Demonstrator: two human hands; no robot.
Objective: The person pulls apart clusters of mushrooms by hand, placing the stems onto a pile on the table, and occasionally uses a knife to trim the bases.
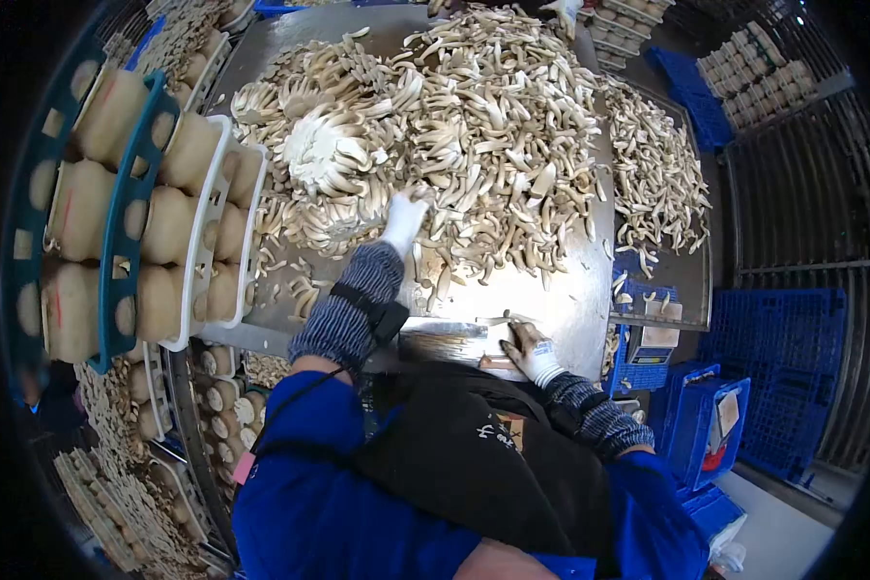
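Observation:
A large pile of pale mushrooms (474, 126) covers a metal table (570, 300). My left hand (402, 218), in a white glove, reaches forward into the near edge of the pile and touches the mushrooms there; whether it grips one is hidden. My right hand (532, 353), also gloved, rests at the table's near edge, closed on what looks like a knife with a flat blade (445, 340) pointing left. A round mushroom cluster (319, 150) lies to the left of my left hand.
Racks of stacked cultivation bottles (155, 222) stand at the left. Trays of mushrooms (116, 483) sit below them. Blue plastic crates (715, 425) stand at the right, with a scale (652, 338) beside the table. More mushrooms (652, 169) lie on a second surface at the right.

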